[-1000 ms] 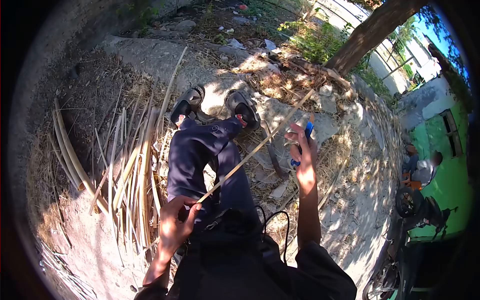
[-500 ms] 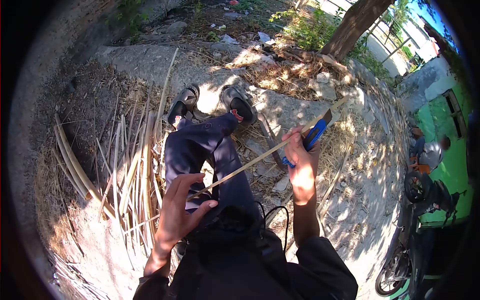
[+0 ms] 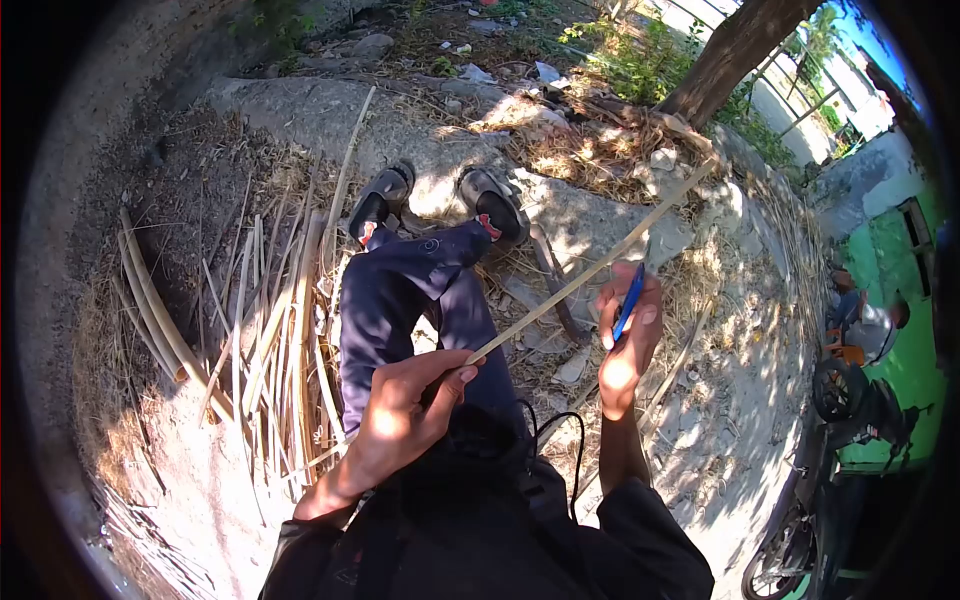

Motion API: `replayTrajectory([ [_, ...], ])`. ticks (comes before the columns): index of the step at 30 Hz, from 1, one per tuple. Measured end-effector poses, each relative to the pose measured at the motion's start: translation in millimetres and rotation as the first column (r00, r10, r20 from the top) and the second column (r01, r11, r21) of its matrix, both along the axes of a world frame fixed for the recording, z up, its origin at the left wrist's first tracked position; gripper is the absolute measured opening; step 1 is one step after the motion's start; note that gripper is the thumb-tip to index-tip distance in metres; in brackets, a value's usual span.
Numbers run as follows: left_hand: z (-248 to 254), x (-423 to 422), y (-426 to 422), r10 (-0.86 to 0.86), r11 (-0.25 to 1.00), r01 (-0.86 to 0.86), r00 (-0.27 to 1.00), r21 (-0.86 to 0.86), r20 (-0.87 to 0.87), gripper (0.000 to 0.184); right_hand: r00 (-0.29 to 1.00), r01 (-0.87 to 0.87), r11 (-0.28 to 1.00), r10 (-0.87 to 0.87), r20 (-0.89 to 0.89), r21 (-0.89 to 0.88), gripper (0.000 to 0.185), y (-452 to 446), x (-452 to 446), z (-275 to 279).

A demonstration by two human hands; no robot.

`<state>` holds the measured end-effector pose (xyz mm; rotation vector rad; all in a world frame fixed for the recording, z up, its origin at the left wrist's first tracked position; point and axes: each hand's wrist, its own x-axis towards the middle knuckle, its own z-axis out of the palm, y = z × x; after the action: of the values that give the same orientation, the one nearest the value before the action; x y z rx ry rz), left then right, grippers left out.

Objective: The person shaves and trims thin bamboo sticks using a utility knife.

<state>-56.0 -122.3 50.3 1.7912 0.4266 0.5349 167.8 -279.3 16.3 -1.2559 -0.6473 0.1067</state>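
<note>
A long, thin bamboo strip [image 3: 590,268] slants across in front of me, up to the right. My left hand [image 3: 408,405] pinches its lower end between thumb and fingers, above my lap. In my right hand [image 3: 630,335] is a blue utility knife [image 3: 629,302], with the fingers closed around its handle. The knife is apart from the strip, just below and to the right of it. I cannot make out its blade from this angle.
Bamboo strips and split pieces [image 3: 290,340] lie heaped on the ground to my left. A dark curved blade-like tool [image 3: 555,285] rests near my feet. A tree trunk [image 3: 735,60] stands ahead; a motorcycle [image 3: 840,400] and a seated person [image 3: 872,325] are at the right.
My left hand has gone from open fingers to a pinch on the strip's end. My right hand has come off the strip, keeping the utility knife, now turned more upright.
</note>
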Motion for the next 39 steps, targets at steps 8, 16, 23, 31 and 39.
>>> replayTrajectory([
  [8,0,10,-3,-0.073,0.996,0.071,0.996,0.051,0.045,0.013,0.741,0.058,0.887,0.270,0.615,-0.459,0.028,-1,-34,15],
  [16,-5,11,-5,-0.051,0.997,0.047,0.996,0.057,0.072,0.021,0.737,0.092,0.875,0.261,0.623,-0.476,0.031,4,-41,11],
  [23,4,5,0,-0.152,0.988,0.152,0.988,0.016,-0.016,0.017,0.714,0.076,0.887,0.271,0.646,-0.456,0.029,8,-43,13],
  [31,6,8,-1,-0.128,0.992,0.128,0.991,-0.001,-0.049,0.018,0.708,0.098,0.866,0.286,0.646,-0.490,0.030,9,-44,15],
  [39,-8,14,-4,-0.124,0.990,0.122,0.992,0.068,0.019,0.021,0.981,-0.176,0.976,0.163,-0.108,-0.128,0.029,19,-35,30],
])
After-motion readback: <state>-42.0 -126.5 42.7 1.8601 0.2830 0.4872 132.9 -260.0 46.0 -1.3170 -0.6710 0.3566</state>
